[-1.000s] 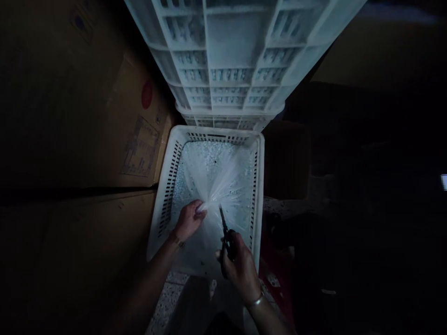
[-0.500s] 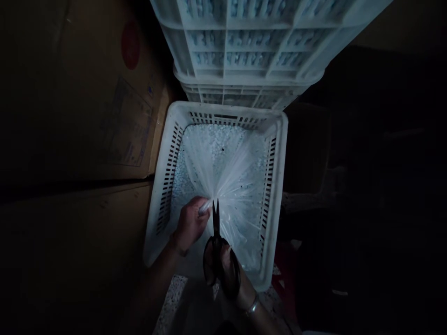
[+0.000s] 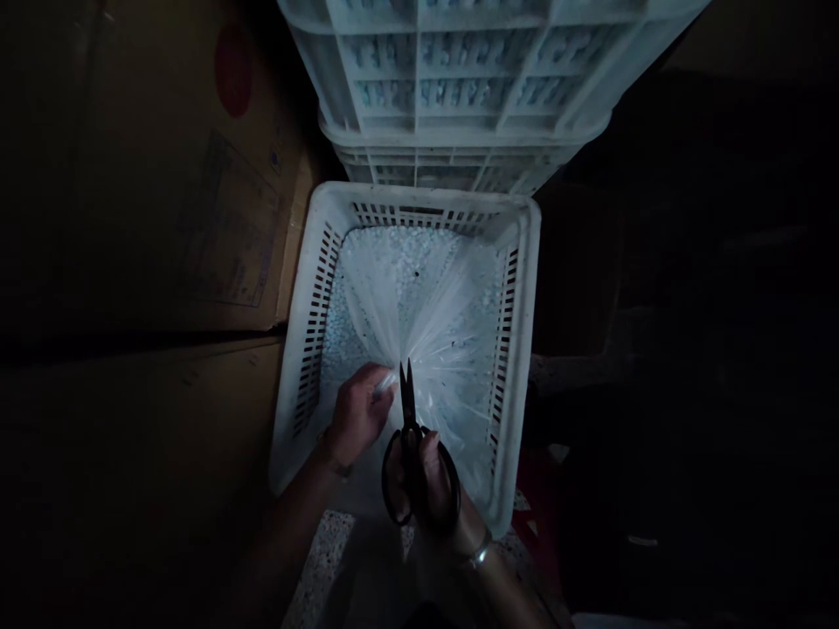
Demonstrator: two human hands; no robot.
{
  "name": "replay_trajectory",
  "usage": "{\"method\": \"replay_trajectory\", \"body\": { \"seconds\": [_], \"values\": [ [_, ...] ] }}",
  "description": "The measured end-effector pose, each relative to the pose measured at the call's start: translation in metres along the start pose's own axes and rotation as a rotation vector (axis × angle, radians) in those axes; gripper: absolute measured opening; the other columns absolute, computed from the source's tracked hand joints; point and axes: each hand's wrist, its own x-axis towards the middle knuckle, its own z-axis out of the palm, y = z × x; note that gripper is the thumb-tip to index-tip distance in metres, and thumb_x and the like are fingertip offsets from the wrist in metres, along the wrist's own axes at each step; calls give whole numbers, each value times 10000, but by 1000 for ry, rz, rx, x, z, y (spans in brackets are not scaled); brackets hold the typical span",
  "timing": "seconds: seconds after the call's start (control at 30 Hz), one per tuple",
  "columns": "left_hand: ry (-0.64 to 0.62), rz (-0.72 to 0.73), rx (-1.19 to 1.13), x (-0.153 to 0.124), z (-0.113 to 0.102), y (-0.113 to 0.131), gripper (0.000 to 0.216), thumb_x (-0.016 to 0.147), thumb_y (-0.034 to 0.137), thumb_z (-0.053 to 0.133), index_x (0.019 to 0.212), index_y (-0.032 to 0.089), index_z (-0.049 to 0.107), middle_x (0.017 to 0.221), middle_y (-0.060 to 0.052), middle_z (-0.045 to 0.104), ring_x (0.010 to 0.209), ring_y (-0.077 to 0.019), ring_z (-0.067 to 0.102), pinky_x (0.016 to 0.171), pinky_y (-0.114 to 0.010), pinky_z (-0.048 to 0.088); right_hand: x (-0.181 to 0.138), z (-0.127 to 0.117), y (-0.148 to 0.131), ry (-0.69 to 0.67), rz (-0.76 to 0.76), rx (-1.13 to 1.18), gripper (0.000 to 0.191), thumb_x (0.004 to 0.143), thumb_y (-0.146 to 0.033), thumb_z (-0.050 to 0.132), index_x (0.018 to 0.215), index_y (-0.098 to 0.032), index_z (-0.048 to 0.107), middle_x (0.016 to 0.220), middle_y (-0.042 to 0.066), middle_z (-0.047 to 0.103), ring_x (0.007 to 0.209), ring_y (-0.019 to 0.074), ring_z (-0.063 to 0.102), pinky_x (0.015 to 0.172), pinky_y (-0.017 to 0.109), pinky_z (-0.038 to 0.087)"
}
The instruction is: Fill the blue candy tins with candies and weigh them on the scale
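A clear plastic bag (image 3: 446, 358) full of small pale pellets lies inside a white slotted plastic basket (image 3: 530, 288). Its gathered neck is bunched in my left hand (image 3: 359, 411), whose fingers are closed round the twisted plastic. My right hand (image 3: 429, 476) has its thumb and fingers through the black handles of a pair of scissors (image 3: 408, 406). The blades point away from me, slightly apart, with their tips at the gathered neck just right of my left hand. Whether the blades touch the plastic I cannot tell.
Stacked white crates (image 3: 452, 96) with pale contents stand behind the basket. Cardboard boxes (image 3: 242, 227) rise close along the left side. Speckled floor (image 3: 321, 559) shows below, and a red object (image 3: 541, 515) is at the lower right. The far right is too dark to make out.
My right hand has moved the scissors slightly forward, bringing the blade tips up to the bag's neck. My left hand keeps its hold. The view has shifted a little.
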Motion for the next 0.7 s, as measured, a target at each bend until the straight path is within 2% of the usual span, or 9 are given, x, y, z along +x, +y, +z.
{"method": "replay_trajectory", "body": {
  "seconds": [0.23,0.4,0.57,0.7],
  "values": [
    [-5,-36,57,1,2,-2,147,872,244,505,772,181,593,802,-11,588,771,-144,544,715,-242,410,-7,-1,18,5,-46,-34,699,871,-782,183,732,-184,516,483,-26,425,409,93,362,422,247,226],
    [-12,-60,33,1,2,-1,133,867,239,499,815,184,609,826,-16,599,792,-150,554,735,-250,424,-12,2,17,48,-33,-75,713,890,-755,144,717,-187,538,484,-19,410,439,106,352,464,261,261],
    [-12,-63,27,1,2,-2,121,848,207,485,804,186,595,803,-9,582,773,-144,541,718,-245,419,-9,4,11,60,-49,-137,664,888,-752,228,689,-207,549,520,8,446,497,135,401,487,271,326],
    [-23,-43,37,2,1,-2,162,854,201,467,705,186,529,742,5,526,713,-127,496,678,-237,390,1,7,16,162,-72,-172,630,846,-777,352,851,-197,599,584,0,470,508,138,408,492,277,359]
  ]
}}
